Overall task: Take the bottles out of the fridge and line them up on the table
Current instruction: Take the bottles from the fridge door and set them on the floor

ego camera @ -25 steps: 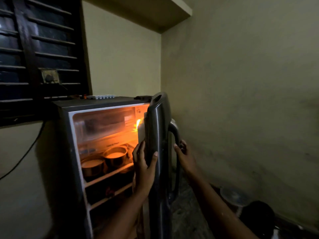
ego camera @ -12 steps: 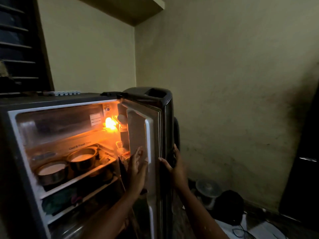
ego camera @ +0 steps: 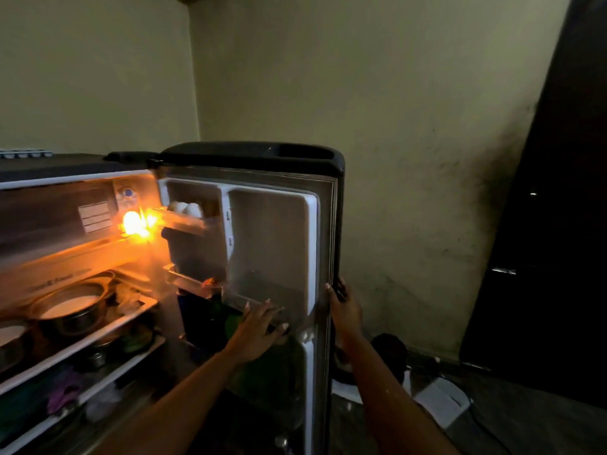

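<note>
Fridge door [ego camera: 272,244] swung wide, orange lamp glaring inside. Left hand [ego camera: 259,330] spread flat, fingers splayed on the door's inner shelf rail. Right hand [ego camera: 345,310] curled round the door's outer edge; its fingertips hidden behind it. Below the left hand, dark shapes in the lower door rack, perhaps bottles [ego camera: 230,323], too dim to tell. Eggs [ego camera: 187,208] in the door's top tray. Pots [ego camera: 70,307] left of the door, partly cut off.

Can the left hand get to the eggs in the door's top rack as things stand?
Probably yes. The fridge door stands wide open, the left hand rests on the door's inner shelf, and nothing visible blocks the way up to the eggs.
</note>
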A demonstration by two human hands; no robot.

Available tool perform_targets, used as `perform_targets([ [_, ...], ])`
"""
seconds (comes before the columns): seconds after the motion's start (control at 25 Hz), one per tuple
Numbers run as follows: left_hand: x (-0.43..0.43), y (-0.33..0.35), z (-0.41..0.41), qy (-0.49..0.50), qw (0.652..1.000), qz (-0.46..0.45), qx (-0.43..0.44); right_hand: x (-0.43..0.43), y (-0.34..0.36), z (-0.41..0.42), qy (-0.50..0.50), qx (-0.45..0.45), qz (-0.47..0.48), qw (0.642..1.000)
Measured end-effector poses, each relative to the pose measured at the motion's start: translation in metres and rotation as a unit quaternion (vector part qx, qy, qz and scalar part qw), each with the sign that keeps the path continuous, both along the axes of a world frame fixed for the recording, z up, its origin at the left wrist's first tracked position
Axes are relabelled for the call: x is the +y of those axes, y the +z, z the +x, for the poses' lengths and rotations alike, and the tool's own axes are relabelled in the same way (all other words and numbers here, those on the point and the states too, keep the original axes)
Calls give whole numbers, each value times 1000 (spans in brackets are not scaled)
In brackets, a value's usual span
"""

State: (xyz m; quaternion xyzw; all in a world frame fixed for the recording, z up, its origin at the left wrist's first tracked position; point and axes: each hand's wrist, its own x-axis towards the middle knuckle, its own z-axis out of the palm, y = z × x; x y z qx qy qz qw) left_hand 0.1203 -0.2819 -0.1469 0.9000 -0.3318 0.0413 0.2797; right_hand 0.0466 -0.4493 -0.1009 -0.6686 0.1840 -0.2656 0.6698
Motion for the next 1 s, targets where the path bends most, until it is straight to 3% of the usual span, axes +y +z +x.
perform_targets([
  [0.32, -36, 8, 52, -99, 991, 80, -32, 15, -62, 31, -93, 55, -12, 994],
  [0.48, -15, -16, 59, -181, 981, -67, 27, 39, -107, 49, -110, 103, 8, 989],
  [0.6, 13, -64, 61, -96, 968, -211, 91, 52, -137, 62, -97, 143, 7, 985],
  [0.76, 5, -115, 97, 26, 950, -263, 163, 54, -168, 93, -86, 83, -22, 993],
  [1.0, -37, -155, 157, 6, 930, -348, 115, 22, -216, 138, -26, 36, -40, 998],
])
